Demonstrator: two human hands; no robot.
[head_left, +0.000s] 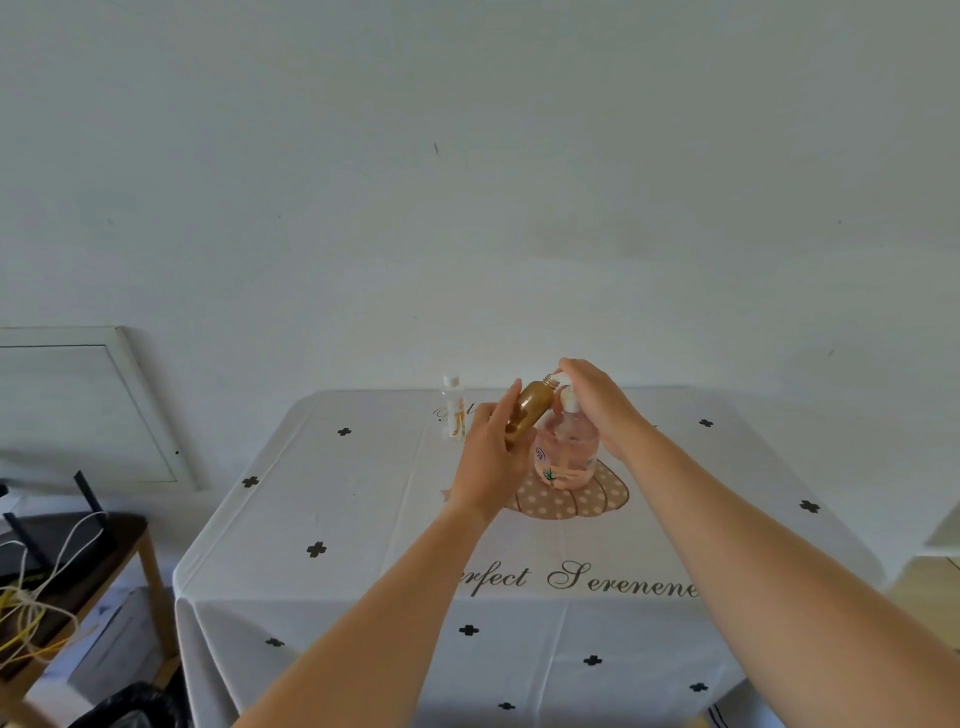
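**A:** White cloth with black crosses covers the surface (363, 519), and a pale wall stands behind it. What are the fingers doing?

**B:** The left hand (491, 457) has its fingers (511, 400) wrapped round the gold-brown bottle (530, 410). It holds the bottle tilted above the middle of the surface, far side. The right hand (597, 400) lies over the pump head (569, 397) of the pink pump bottle (569, 457). Its fingers are stretched out and clutch nothing, with their tips beside the brown bottle's neck.

**A:** How far along is it?

**B:** I'd say the refill is just starting. The cap is off, the threaded neck is bare, and it sits right at the pump. The gold-brown bottle is opaque, so I cannot tell whether any soap has gone in. Pumping and recapping look left to do, and I see no cap.

**A:** Anything nearby?

**B:** A small clear bottle (453, 410) stands upright just left of the hands. Well to the left are a side table (104, 545) with cables (31, 597) on it and a frame (130, 374) leaning on the wall.
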